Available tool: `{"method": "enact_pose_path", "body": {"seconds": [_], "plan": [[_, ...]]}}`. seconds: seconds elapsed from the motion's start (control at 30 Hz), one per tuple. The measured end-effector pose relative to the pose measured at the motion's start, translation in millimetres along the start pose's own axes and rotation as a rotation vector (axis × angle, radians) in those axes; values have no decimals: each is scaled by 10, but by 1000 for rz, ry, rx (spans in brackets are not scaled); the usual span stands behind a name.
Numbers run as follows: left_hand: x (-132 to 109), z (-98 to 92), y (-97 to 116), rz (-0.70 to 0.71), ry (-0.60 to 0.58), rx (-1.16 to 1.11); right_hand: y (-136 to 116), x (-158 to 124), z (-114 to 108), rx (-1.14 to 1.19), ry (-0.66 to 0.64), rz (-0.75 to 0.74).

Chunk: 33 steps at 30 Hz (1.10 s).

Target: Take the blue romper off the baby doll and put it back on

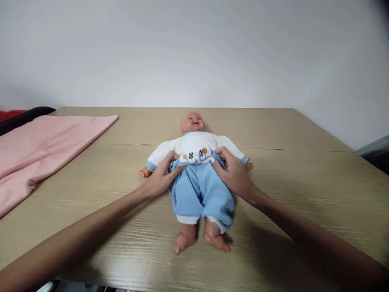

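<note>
A baby doll [193,123] lies on its back, head toward the wall and bare feet toward me. It wears a white shirt [194,142] with blue cuffs and blue fleece trousers [199,188] with white leg cuffs. My left hand [165,172] pinches the trousers' waistband at the left side of the doll. On the opposite side, my right hand [232,170] grips the same waistband between thumb and fingers. Embroidered eyes show on the shirt front just above the waistband. The fingertips are partly hidden by cloth.
The doll rests on a wooden table [291,178] with a seam across it. A pink cloth [51,146] is spread at the left, beside a black and red object [27,117]. Behind stands a pale wall [194,52]. A dark grey item [377,150] is beyond the right edge.
</note>
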<state>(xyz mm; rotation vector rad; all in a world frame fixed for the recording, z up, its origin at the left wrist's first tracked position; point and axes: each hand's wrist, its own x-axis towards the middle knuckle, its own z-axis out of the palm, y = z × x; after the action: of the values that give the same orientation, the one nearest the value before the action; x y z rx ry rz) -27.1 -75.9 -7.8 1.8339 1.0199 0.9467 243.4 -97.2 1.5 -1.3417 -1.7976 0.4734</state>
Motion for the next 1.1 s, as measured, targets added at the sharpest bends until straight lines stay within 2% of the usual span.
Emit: {"method": "enact_pose_path", "body": {"seconds": [0.1, 0.2, 0.3, 0.4, 0.47, 0.57, 0.67, 0.77, 0.87, 0.93, 1.1], "plan": [[224, -14, -148, -178, -73, -266, 78, 149, 59, 32, 15, 141], [326, -64, -252, -290, -201, -436, 229, 223, 78, 143, 38, 161], [259, -136, -276, -299, -244, -409, 378, 147, 16, 218, -7, 143], [111, -198, -251, -240, -274, -271, 475, -43, -123, 216, -150, 169], [22, -208, -238, -156, -258, -151, 508, -186, -218, 237, -203, 213], [-60, -153, -252, -95, -148, -88, 527, -367, -281, 341, -191, 314], [-95, -35, -289, -151, -24, -158, 542, -468, -221, 495, -143, 447], [-110, 82, -300, -223, 60, -330, 565, -480, -126, 604, -85, 527], [-105, 133, -278, -331, 42, -543, 564, -440, -95, 595, -112, 527], [-84, 115, -259, -369, 8, -599, 535, -412, -109, 577, -149, 500], [9, -46, -249, -237, -13, -371, 449, -367, -159, 547, -151, 415]]}}
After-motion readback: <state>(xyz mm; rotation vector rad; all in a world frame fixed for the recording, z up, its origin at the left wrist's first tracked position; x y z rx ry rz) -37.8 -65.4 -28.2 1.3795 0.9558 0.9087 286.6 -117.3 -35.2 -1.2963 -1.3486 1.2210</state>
